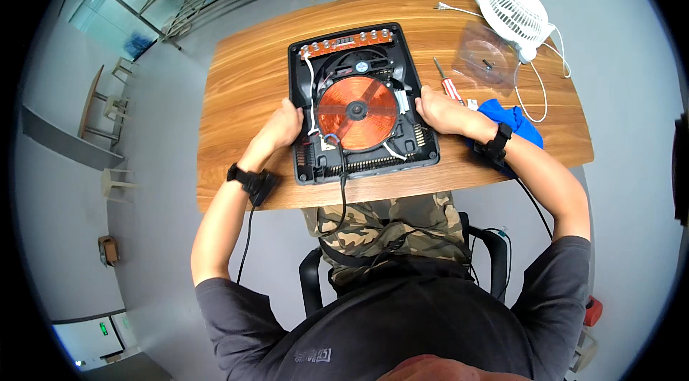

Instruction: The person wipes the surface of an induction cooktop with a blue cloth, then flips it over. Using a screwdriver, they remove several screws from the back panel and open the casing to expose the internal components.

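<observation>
An opened induction cooker (305,165) lies on the wooden table in front of me, its black housing without a top. Inside sit a round copper coil (344,122), an orange circuit board (344,44) along the far edge and a black fan behind the coil. My left hand (287,122) grips the housing's left edge, fingers partly hidden. At the right edge, my right hand (439,111) holds the housing with its fingers wrapped on the rim. A black power cord (343,198) hangs from the near side over the table edge.
Right of the cooker lie a screwdriver (449,86), a blue cloth (513,122) and a clear plastic tray (474,65) with small dark parts. A white fan (513,13) stands at the table's far right corner, its cable beside it. The table's near edge (287,201) is close to my lap.
</observation>
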A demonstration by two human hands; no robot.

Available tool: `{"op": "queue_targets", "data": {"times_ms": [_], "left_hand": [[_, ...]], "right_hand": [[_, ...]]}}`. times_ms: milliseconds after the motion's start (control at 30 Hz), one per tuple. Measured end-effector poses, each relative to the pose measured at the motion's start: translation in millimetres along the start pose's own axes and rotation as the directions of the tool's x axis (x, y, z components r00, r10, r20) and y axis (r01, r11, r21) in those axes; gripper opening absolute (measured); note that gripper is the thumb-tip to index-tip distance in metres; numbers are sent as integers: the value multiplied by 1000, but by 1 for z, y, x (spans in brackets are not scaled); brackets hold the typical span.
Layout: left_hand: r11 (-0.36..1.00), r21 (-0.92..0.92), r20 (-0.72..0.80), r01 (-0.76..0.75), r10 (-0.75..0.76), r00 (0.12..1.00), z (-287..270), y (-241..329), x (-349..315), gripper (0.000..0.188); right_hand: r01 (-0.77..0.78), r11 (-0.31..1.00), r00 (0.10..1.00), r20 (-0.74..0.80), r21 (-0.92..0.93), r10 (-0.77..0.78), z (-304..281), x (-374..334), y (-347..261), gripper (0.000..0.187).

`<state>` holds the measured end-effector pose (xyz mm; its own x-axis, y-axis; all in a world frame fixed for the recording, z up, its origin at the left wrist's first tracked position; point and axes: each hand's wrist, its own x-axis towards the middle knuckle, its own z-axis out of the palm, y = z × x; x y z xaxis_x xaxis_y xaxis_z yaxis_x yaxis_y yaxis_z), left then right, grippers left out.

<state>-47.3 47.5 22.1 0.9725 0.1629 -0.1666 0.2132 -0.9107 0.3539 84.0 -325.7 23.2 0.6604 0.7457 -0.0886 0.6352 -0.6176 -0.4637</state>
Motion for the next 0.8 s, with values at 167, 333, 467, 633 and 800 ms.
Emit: {"op": "queue_targets", "data": {"times_ms": [167,333,467,633,800], "left_hand": [[1000,15,22,-2,2,1000,-5,1,-9,42],[964,225,85,142,-164,983,-44,31,-11,74],[950,282,-2,137,-142,990,-65,51,-4,59],[947,318,17,52,-61,998,-52,56,6,49],[957,289,57,3,-21,998,-57,52,4,45]], "right_hand": [[-13,1000,999,42,-10,13,-30,-14,-20,47],[-100,953,995,0,-285,105,-78,-12,-11,62],[-178,922,983,-17,-343,183,-89,-17,2,61],[-121,927,993,-30,-356,118,-63,-28,16,64],[-166,912,965,126,-375,228,-67,-21,24,54]]}}
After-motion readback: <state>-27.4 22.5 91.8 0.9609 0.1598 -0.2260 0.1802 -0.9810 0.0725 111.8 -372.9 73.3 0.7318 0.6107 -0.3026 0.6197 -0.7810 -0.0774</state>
